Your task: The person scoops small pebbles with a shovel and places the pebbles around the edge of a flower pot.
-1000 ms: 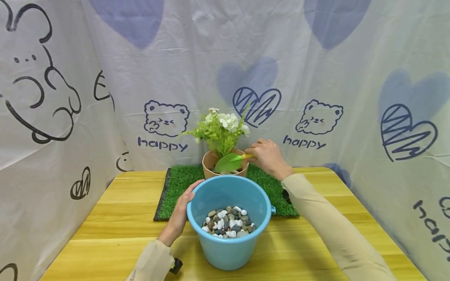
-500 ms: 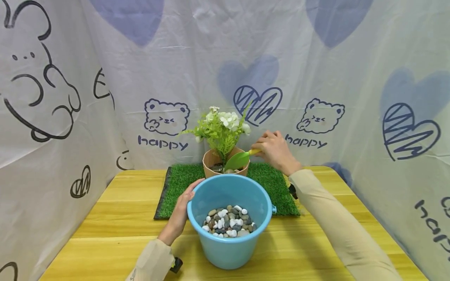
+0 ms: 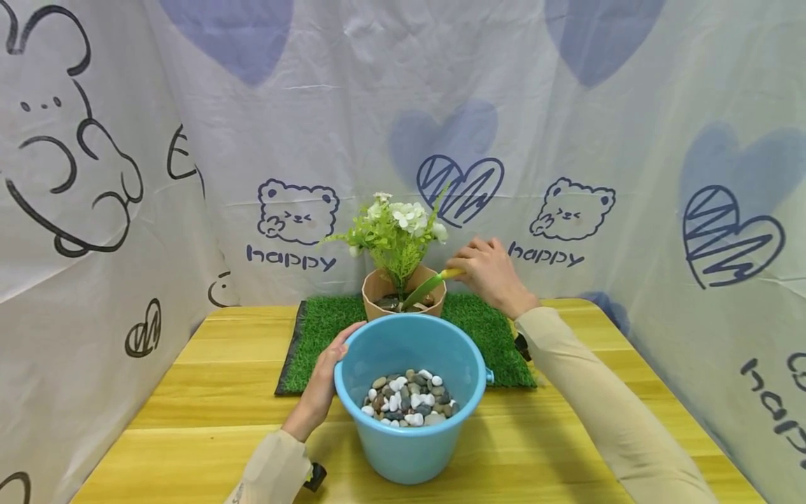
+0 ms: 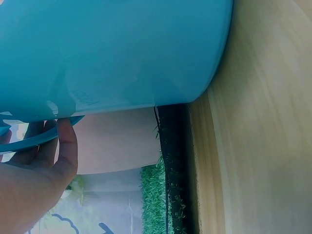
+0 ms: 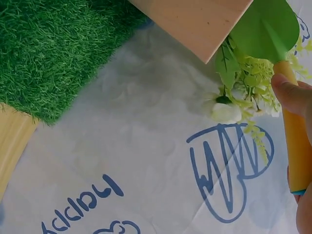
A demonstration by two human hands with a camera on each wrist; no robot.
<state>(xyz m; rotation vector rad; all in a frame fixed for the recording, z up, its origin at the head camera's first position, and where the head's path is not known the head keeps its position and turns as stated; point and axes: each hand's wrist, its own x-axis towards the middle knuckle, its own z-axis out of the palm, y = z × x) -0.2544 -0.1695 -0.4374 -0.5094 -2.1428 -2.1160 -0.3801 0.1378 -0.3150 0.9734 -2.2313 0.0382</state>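
My right hand (image 3: 491, 273) grips the yellow handle of a green-bladed hand trowel (image 3: 425, 289). The blade is tilted nearly edge-on, its tip down inside the tan flowerpot (image 3: 376, 285). A leafy plant with white flowers (image 3: 397, 241) rises from the pot, with stones around its stem. In the right wrist view, the thumb lies along the trowel handle (image 5: 295, 136). My left hand (image 3: 321, 378) holds the light blue bucket (image 3: 409, 451) by its left rim, thumb outside in the left wrist view. White, grey and brown pebbles (image 3: 412, 402) cover the bucket's bottom.
The pot stands on a mat of artificial grass (image 3: 327, 336), close behind the bucket. Beneath everything is a wooden table (image 3: 208, 392). A white printed curtain (image 3: 352, 126) hangs around the back and sides.
The trowel has moved right and its blade has turned from broad side to nearly edge-on, tip lower in the pot. The left hand and bucket stay where they were.
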